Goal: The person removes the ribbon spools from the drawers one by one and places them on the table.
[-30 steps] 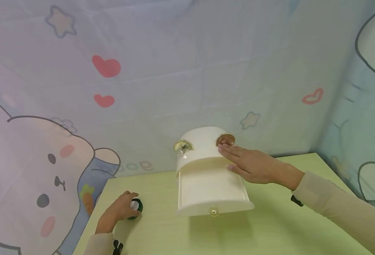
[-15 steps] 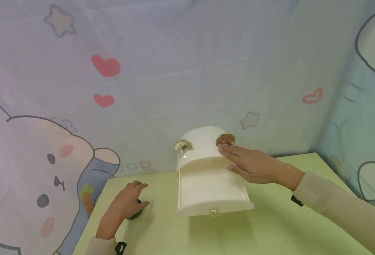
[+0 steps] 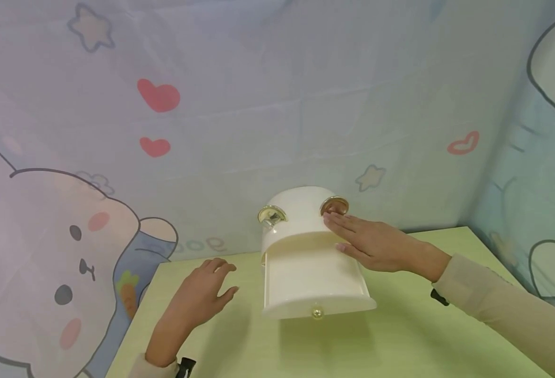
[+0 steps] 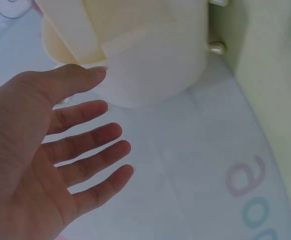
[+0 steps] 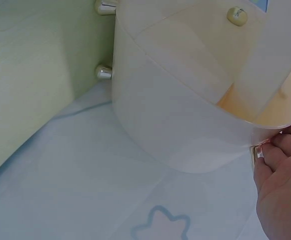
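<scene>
A cream-white rounded drawer box (image 3: 301,210) with gold-rimmed ears stands at the back of the table. Its drawer (image 3: 312,281) is pulled out, bare inside, with a gold knob (image 3: 317,313) on its front. My right hand (image 3: 376,244) rests straight fingers on the box's right side, at the gold-rimmed ear (image 3: 334,206); the right wrist view also shows those fingertips at the rim. Left of the box hovers my left hand (image 3: 199,294), fingers spread, its palm (image 4: 30,165) holding nothing. The dark green ring-shaped object seen earlier is hidden behind this hand.
The pale green table (image 3: 419,325) ends at a cartoon-printed cloth (image 3: 221,131) hung behind it. Another printed cloth (image 3: 542,210) hangs on the right. Small gold feet (image 5: 104,72) lift the box off the table.
My left hand has let go of the dark green ring-shaped object and moved up and right toward the drawer, fingers opening. The right hand and the box have stayed still.
</scene>
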`<state>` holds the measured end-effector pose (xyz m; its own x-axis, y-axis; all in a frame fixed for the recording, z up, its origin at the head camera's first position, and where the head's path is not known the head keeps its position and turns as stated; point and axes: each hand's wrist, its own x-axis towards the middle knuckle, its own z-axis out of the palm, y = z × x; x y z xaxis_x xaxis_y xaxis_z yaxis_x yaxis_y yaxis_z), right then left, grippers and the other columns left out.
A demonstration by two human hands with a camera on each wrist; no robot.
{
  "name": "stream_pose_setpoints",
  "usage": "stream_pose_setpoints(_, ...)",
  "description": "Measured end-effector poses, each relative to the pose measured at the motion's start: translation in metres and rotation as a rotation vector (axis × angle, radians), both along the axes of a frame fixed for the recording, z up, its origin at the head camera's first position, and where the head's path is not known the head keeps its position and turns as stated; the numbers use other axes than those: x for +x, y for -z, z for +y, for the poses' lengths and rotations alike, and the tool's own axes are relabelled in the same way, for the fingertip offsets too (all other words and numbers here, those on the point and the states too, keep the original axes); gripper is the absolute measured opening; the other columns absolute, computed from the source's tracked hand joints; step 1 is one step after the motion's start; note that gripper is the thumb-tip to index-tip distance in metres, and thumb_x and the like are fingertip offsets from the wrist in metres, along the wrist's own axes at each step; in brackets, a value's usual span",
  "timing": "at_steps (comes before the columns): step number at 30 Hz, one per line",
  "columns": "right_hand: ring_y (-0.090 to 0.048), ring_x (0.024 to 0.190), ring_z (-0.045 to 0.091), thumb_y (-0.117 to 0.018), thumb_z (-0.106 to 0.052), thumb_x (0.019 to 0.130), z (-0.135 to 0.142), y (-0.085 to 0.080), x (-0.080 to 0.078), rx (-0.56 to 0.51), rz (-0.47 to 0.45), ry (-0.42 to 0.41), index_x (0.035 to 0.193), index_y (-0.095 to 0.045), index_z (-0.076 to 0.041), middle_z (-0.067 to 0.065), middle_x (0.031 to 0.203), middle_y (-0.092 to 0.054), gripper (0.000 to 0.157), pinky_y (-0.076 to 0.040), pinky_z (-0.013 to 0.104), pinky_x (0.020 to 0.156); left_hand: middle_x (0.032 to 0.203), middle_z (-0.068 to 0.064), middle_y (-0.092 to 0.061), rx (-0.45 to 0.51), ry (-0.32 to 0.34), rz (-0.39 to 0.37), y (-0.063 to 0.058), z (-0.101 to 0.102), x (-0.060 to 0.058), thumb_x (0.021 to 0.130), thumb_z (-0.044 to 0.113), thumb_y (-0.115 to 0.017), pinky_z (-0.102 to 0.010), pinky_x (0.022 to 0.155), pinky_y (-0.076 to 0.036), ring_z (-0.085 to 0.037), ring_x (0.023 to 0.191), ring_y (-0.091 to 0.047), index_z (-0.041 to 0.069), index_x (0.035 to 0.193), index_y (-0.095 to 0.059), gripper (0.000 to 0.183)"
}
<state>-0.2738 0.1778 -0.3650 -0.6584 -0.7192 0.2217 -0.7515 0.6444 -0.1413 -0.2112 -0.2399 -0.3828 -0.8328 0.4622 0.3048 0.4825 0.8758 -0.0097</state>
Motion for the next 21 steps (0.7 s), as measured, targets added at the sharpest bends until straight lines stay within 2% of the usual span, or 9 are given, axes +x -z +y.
stream_pose_setpoints(5, -0.03, 0.161, 0.03, -0.043, -0.04, 0.112, 0.0, 0.0, 0.0, 0.001, 0.004, -0.001, 0.167, -0.027, -0.012, 0.005, 0.175, -0.025, 0.063, -0.038, 0.051, 0.124, 0.118, -0.008, -0.071, 0.01, 0.044, 0.114, -0.007, 0.011, 0.011, 0.089, 0.024, -0.084, -0.041, 0.078, -0.06, -0.027, 0.103, -0.07, 0.009, 0.12, -0.069, 0.038)
stream_pose_setpoints(13, -0.03, 0.161, 0.03, -0.043, -0.04, 0.112, 0.0, -0.001, 0.001, 0.001, 0.018, -0.003, 0.166, -0.027, -0.011, 0.006, 0.175, -0.026, 0.063, -0.037, 0.051, 0.125, 0.111, -0.005, -0.071, 0.03, 0.117, 0.307, -0.019, 0.03, 0.029, 0.084, 0.022, -0.087, -0.038, 0.071, -0.059, -0.024, 0.097, -0.07, 0.011, 0.112, -0.071, 0.033)
stream_pose_setpoints(21, -0.03, 0.161, 0.03, -0.043, -0.04, 0.112, 0.0, -0.001, 0.001, -0.002, 0.017, 0.0, 0.167, -0.026, -0.012, 0.005, 0.175, -0.025, 0.063, -0.038, 0.051, 0.124, 0.101, -0.002, -0.071, 0.088, 0.171, 0.424, -0.025, 0.047, 0.047, 0.082, 0.018, -0.086, -0.03, 0.06, -0.056, -0.018, 0.083, -0.068, 0.012, 0.11, -0.071, 0.033)
